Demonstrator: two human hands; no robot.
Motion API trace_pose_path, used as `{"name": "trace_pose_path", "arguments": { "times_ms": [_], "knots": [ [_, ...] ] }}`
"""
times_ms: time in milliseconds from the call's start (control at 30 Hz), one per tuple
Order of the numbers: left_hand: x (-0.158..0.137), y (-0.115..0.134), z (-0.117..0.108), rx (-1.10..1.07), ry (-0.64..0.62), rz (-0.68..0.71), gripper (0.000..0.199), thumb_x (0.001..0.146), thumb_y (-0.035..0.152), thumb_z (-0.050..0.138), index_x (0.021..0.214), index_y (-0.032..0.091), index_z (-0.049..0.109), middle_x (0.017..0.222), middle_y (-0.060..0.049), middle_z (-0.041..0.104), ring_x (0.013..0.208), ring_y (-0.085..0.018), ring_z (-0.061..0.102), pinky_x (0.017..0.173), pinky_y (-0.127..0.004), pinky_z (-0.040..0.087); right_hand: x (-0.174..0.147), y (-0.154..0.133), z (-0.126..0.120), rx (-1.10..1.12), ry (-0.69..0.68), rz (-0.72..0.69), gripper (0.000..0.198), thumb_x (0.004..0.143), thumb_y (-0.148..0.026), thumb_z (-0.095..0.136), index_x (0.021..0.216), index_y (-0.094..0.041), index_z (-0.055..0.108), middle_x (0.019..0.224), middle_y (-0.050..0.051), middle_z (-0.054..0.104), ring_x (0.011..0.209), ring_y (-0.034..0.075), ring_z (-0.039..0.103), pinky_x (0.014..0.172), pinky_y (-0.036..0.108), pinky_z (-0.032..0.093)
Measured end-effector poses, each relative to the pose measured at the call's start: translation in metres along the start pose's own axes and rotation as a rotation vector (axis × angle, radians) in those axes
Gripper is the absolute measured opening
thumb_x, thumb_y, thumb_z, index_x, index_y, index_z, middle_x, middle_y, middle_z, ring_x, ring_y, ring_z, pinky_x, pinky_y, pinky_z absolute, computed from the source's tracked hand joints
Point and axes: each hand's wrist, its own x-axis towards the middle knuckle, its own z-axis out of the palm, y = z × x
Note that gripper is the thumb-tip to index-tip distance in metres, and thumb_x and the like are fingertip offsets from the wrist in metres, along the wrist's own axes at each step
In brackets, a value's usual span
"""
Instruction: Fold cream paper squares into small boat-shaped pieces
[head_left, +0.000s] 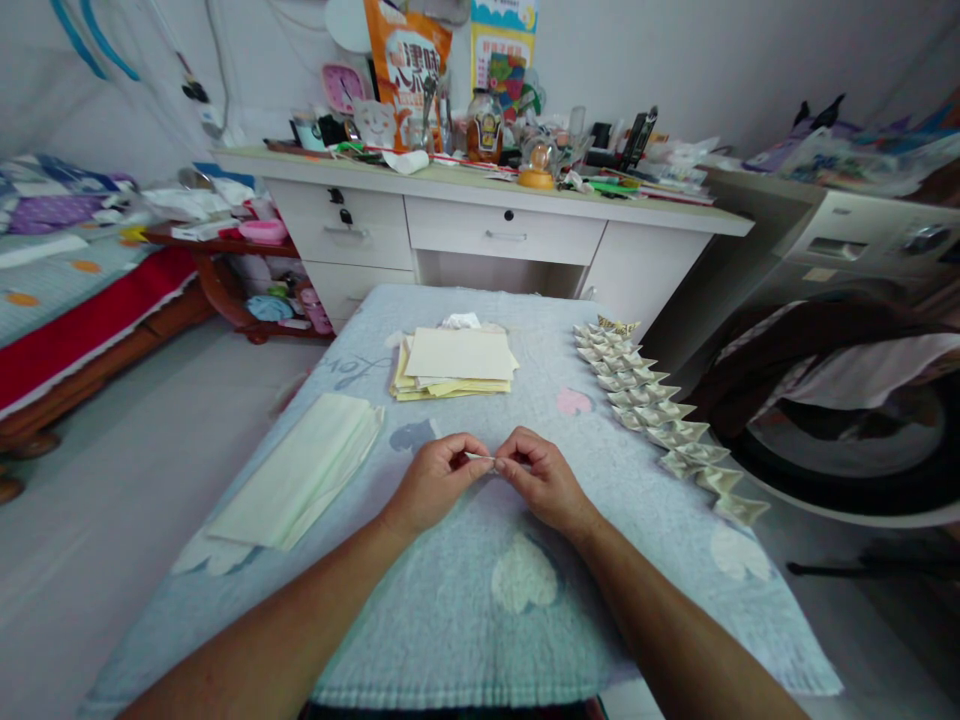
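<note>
Over the middle of the cloth-covered table, my left hand and my right hand meet fingertip to fingertip. Both are closed, thumb against fingers, on a small folded piece of pale paper. Most of the paper is hidden by my fingers, so its full shape cannot be made out. Beyond my hands lies a stack of cream and yellow paper sheets. To the left of my left hand rests a pile of pale green paper. Rows of folded paper pieces, pointed like little boats, run along the table's right side.
The light blue patterned cloth covers the table. Behind it stands a white desk crowded with a jar, an orange bag and other items. A washing machine is at the right, a bed at the left.
</note>
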Motion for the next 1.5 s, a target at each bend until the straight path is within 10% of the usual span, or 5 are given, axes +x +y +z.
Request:
{"name": "trace_pose_path", "arguments": {
  "times_ms": [700, 1033, 1500],
  "knots": [
    [-0.001, -0.002, -0.007, 0.045, 0.058, 0.025, 0.018, 0.084, 0.034, 0.058, 0.082, 0.016, 0.062, 0.064, 0.003, 0.055, 0.057, -0.010, 0.047, 0.055, -0.021, 0.037, -0.001, 0.006, -0.007, -0.015, -0.029, 0.060, 0.030, 0.086, -0.041, 0.059, 0.068, -0.017, 0.060, 0.065, -0.002, 0.049, 0.063, 0.011, 0.046, 0.060, 0.024, 0.034],
    [-0.004, 0.006, -0.005, 0.397, 0.036, 0.399, 0.022, 0.080, 0.021, 0.065, 0.102, 0.023, 0.067, 0.100, -0.004, 0.066, 0.099, -0.020, 0.057, 0.092, -0.035, 0.042, -0.003, 0.012, -0.005, 0.025, -0.056, 0.185, 0.029, 0.081, -0.045, 0.062, 0.074, -0.017, 0.060, 0.061, -0.004, 0.047, 0.056, 0.009, 0.040, 0.052, 0.021, 0.031],
    [-0.001, 0.001, -0.003, -0.005, 0.019, 0.049, 0.029, 0.078, 0.029, 0.067, 0.104, 0.018, 0.068, 0.090, -0.003, 0.071, 0.080, -0.016, 0.064, 0.075, -0.028, 0.050, 0.001, 0.004, -0.001, 0.363, -0.084, 0.174, 0.034, 0.075, -0.049, 0.070, 0.077, -0.018, 0.056, 0.070, -0.002, 0.053, 0.065, 0.011, 0.048, 0.062, 0.023, 0.040]
  ]
}}
